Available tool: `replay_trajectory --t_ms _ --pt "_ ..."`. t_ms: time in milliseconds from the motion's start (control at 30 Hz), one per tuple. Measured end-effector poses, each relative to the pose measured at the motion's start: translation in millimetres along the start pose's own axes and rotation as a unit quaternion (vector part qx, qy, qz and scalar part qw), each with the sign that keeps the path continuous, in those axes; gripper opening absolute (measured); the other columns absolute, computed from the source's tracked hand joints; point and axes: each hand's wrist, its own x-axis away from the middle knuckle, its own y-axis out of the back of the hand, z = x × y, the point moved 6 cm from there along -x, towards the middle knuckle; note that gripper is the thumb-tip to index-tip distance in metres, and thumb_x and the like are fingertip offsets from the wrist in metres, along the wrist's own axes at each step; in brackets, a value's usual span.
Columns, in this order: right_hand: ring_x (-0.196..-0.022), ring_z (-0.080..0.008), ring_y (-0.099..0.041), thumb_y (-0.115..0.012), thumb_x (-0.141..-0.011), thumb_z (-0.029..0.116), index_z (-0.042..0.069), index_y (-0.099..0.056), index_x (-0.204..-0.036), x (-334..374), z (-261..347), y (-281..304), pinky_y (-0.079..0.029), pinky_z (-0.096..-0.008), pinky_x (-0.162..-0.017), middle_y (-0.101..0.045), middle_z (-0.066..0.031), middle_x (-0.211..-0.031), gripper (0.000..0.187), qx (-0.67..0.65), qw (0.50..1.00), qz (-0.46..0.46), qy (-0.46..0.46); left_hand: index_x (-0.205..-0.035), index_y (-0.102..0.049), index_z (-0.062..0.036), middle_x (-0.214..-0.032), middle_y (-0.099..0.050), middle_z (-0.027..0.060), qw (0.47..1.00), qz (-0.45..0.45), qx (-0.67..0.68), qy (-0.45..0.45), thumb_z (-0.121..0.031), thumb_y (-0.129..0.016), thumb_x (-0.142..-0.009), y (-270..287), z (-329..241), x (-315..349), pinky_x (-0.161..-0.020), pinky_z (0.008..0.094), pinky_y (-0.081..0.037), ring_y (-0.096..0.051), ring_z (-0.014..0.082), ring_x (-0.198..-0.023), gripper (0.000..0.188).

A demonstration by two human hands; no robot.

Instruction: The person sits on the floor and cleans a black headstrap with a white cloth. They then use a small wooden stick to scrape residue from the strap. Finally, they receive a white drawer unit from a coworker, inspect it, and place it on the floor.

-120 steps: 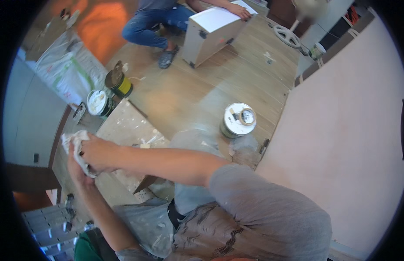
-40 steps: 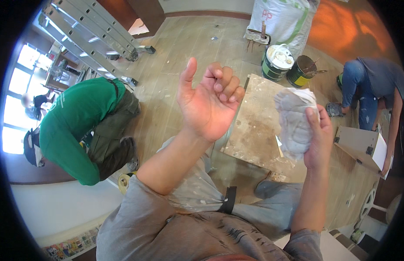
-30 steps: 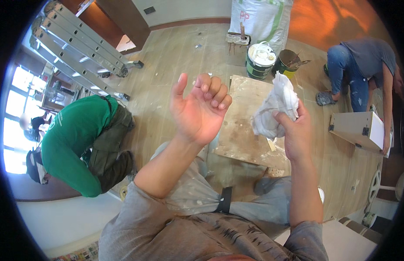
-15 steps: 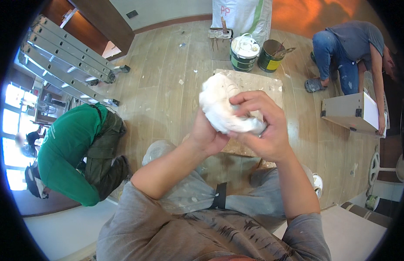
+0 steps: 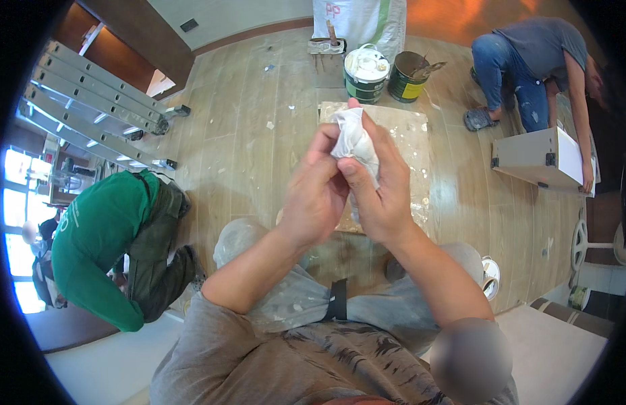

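Observation:
A bunched white cloth [image 5: 357, 143] is squeezed between my two hands above a pale, stained wooden board [image 5: 414, 138]. My left hand [image 5: 318, 189] is closed around its left side, fingers curled. On the other side my right hand [image 5: 386, 185] grips it, with the thumb pressed across the front and the fingers behind. Much of the cloth is hidden inside my palms; its crumpled upper part shows between the fingers.
Beyond the board stand a green-and-white bucket [image 5: 359, 89], a dark bucket [image 5: 402, 88] with tools in it, and a white sack [image 5: 387, 30]. A ladder [image 5: 100, 101] leans at left, near a crouching person in green [image 5: 100, 233]. At right another person [image 5: 539, 57] handles a white box [image 5: 525, 158].
The cloth, spread wider and looser before, is now compressed into a narrow bundle. My hands have come together around it, and my left hand has wrapped its side.

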Motion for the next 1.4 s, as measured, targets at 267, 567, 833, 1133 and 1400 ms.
replay_trajectory --t_ms 267,567,833,1133,1400 --pt "-0.091 -0.0213 -0.066 -0.054 -0.110 0.043 0.001 -0.065 -0.129 12 -39 -5 -0.054 -0.0375 -0.086 -0.069 -0.0125 -0.104 0.047 -0.112 0.955 0.020 -0.272 -0.118 -0.058 -0.0043 -0.120 -0.059 0.0122 0.986 0.135 0.064 -0.079 -0.006 -0.055 -0.098 17 -47 -21 -0.101 0.0376 -0.048 -0.059 0.0200 -0.112 0.021" --pt "-0.114 -0.0328 -0.059 -0.062 -0.104 0.040 0.002 -0.070 -0.126 -15 9 0 -0.048 -0.0391 -0.099 -0.054 -0.0190 -0.126 0.045 0.184 0.975 0.076 0.102 -0.135 -0.054 -0.0015 -0.120 -0.063 0.0090 0.963 0.022 -0.235 0.129 -0.030 -0.044 -0.111 20 13 8 -0.099 0.0336 -0.050 -0.060 0.0178 -0.117 0.038" --pt "-0.110 -0.0300 -0.065 -0.076 -0.088 0.036 0.017 -0.076 -0.113 14 16 -56 -0.050 -0.0466 -0.098 -0.070 -0.0056 -0.114 0.032 0.210 0.923 0.239 0.216 -0.136 -0.054 -0.0052 -0.121 -0.065 0.0101 0.969 -0.053 -0.174 0.166 -0.040 -0.054 -0.107 59 39 8 -0.098 0.0335 -0.052 -0.064 0.0195 -0.112 0.045" --pt "-0.094 -0.0296 -0.069 -0.080 -0.084 0.044 0.010 -0.072 -0.099 18 9 -52 -0.053 -0.0428 -0.086 -0.073 -0.0090 -0.101 0.039 0.199 0.905 0.198 0.319 -0.133 -0.062 -0.0057 -0.122 -0.068 0.0124 0.986 0.050 -0.106 0.121 -0.045 -0.057 -0.102 59 54 1 -0.096 0.0367 -0.055 -0.066 0.0199 -0.113 0.051" --pt "-0.082 -0.0252 -0.069 -0.044 -0.110 0.041 0.008 -0.066 -0.095 -44 -79 40 -0.055 -0.0393 -0.076 -0.069 -0.0108 -0.084 0.043 0.309 0.940 0.069 -0.129 -0.145 -0.053 -0.0001 -0.127 -0.069 0.0159 0.972 0.086 -0.159 0.152 -0.021 -0.061 -0.107 12 17 -14 -0.100 0.0292 -0.053 -0.067 0.0149 -0.116 0.044"
